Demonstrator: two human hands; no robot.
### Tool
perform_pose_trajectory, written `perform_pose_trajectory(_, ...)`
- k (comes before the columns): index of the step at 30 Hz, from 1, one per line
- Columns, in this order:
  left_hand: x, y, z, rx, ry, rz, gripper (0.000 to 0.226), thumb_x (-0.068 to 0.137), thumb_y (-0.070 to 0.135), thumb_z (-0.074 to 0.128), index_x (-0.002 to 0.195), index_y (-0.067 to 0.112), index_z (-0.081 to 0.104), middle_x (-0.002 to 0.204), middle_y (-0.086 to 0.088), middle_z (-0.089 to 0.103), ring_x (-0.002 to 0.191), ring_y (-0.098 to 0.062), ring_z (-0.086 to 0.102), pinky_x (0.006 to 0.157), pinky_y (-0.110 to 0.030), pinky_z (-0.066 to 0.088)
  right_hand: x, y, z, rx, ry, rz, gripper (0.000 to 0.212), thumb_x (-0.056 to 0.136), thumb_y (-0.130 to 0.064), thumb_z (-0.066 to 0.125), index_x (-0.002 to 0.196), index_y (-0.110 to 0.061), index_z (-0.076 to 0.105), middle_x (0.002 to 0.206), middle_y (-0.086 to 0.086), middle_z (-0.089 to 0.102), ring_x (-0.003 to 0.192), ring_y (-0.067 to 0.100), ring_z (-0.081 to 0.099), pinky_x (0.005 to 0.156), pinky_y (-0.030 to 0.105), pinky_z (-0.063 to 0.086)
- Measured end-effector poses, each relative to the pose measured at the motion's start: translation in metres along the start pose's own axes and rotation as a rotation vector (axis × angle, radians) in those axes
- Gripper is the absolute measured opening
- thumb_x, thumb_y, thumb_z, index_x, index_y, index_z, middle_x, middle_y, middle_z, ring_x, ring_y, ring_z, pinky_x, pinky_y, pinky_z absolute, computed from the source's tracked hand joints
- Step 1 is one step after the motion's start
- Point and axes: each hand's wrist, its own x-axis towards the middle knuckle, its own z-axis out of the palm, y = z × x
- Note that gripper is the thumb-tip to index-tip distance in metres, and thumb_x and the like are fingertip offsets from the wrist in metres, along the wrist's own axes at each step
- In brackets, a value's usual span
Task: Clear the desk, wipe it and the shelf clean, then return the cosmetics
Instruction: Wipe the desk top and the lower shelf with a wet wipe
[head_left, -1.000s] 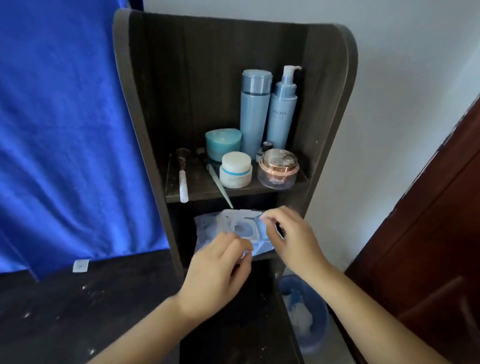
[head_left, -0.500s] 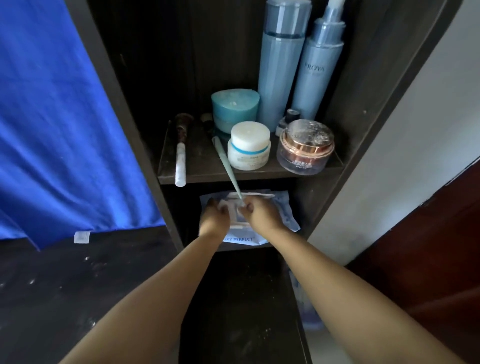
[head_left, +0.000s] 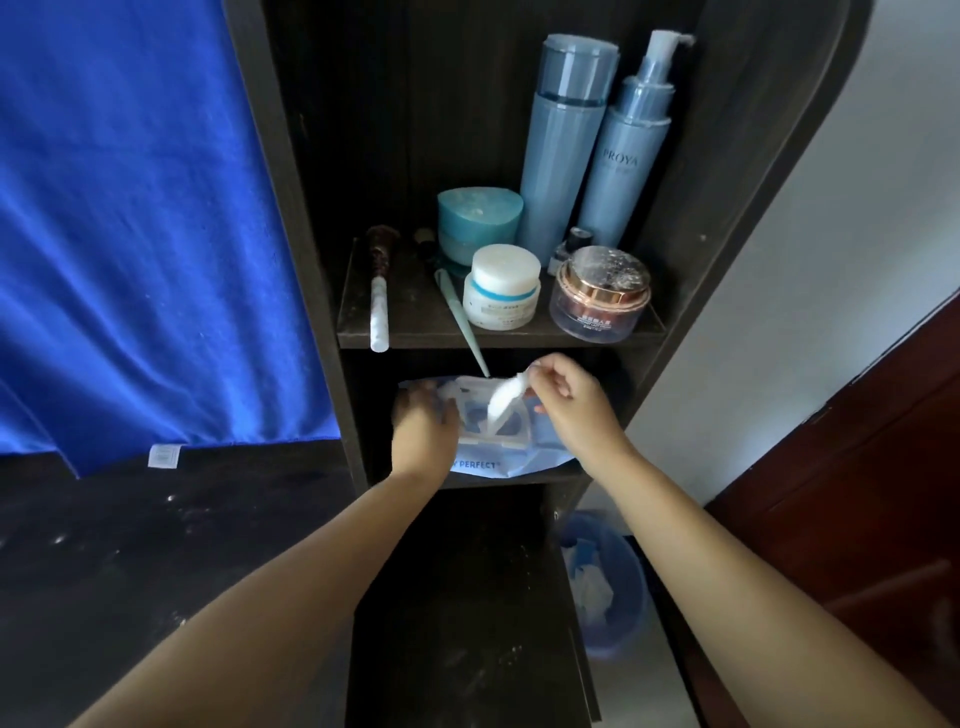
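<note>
A blue wet-wipe pack lies on the lower shelf with its white lid flipped open. My left hand presses down on the pack's left side. My right hand pinches a white wipe that stands partly out of the opening. On the upper shelf stand two tall blue bottles, a teal jar, a white jar, a rose-gold jar, a small dark vial, a makeup brush and a thin pale-green brush.
The dark shelf unit stands on a dark, dusty desk. A blue cloth hangs at the left. Below right, a blue bin holds crumpled tissue. A brown door is at the right.
My right hand has risen from the pack's opening, drawing a white wipe up and out. My left hand stays on the pack. The camera pulled back slightly.
</note>
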Motion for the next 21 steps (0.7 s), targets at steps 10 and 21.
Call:
perform_pose_trajectory(10, -0.102, -0.026, -0.082, -0.391, -0.355, -0.058, 0.012, 0.09, 0.024, 0.056, 0.093, 0.014, 0.063, 0.086, 0.002, 0.07, 0.079, -0.005, 0.064, 0.074, -0.019, 0.047, -0.085, -0.027, 0.072, 0.14, -0.112, 0.021, 0.021, 0.098, -0.02, 0.039, 0.102, -0.025, 0.059, 0.087, -0.009, 0.063, 0.077, -0.004, 0.062, 0.071, 0.018, 0.052)
perform_pose_trajectory(21, -0.138, -0.167, -0.169, -0.214, -0.541, -0.441, 0.027, 0.091, 0.004, 0.044, 0.075, 0.014, 0.063, 0.07, -0.005, 0.066, 0.066, -0.018, 0.063, 0.072, -0.03, 0.056, -0.156, 0.026, 0.211, -0.045, -0.121, 0.308, 0.018, 0.093, -0.02, 0.049, 0.105, -0.016, 0.062, 0.085, 0.004, 0.064, 0.075, 0.014, 0.061, 0.06, 0.022, 0.047)
